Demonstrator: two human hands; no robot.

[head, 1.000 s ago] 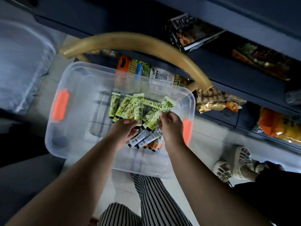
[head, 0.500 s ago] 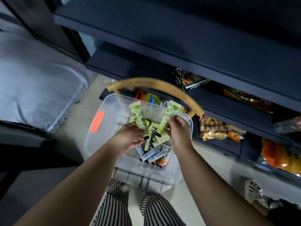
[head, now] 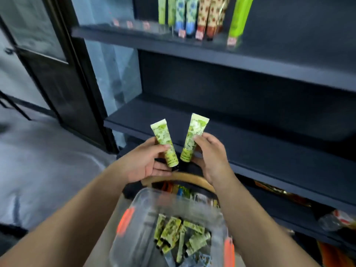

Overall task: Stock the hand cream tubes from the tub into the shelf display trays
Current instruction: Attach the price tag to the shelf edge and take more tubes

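two tubes up, one per hand

left hand (head: 143,164) pinches a green tube (head: 164,142) between thumb and fingers; right hand (head: 211,153) grips the other tube (head: 193,136) the same way. both tubes crimp-up, caps down, close but apart, in front of the middle shelf's (head: 250,135) front edge. tub (head: 169,228) sits below with more tubes in it.

my plan: lift to the top shelf (head: 212,53), match the green row (head: 163,10) at its front edge, keep caps down, seat one tube fully before freeing the other.

hard to read: motion blur everywhere. display trays on the top shelf barely resolve, tops of stocked tubes cropped. can't tell which slot is free. left tube's cap sits dark against the palm.
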